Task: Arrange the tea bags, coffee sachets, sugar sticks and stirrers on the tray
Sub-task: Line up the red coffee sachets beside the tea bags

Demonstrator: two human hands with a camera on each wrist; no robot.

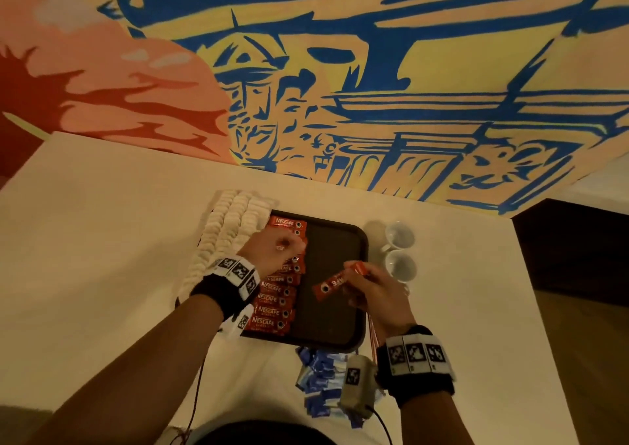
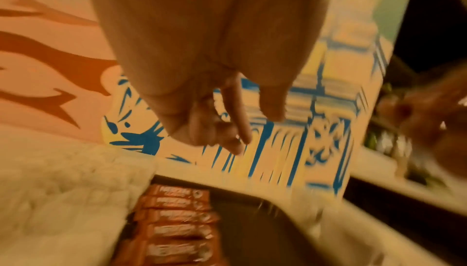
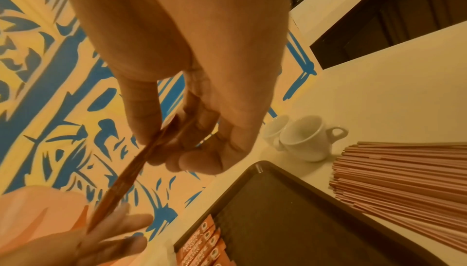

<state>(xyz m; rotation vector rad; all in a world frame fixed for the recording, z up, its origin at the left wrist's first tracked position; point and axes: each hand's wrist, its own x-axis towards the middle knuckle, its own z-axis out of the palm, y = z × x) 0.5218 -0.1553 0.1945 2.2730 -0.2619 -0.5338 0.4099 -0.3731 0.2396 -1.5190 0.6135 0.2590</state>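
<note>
A dark tray lies on the white table. A column of red coffee sachets fills its left side, with rows of white tea bags further left. My left hand hovers over the upper sachets with loose fingers and holds nothing; the left wrist view is blurred. My right hand pinches one end of a single red sachet between thumb and fingers, above the tray's bare middle. Blue sugar sticks are heaped in front of the tray. Pink stirrers lie right of it.
Two white cups stand just right of the tray's far corner. A painted wall rises behind the table. The table's right edge drops to a wooden floor. A cable runs from my left wrist towards my body.
</note>
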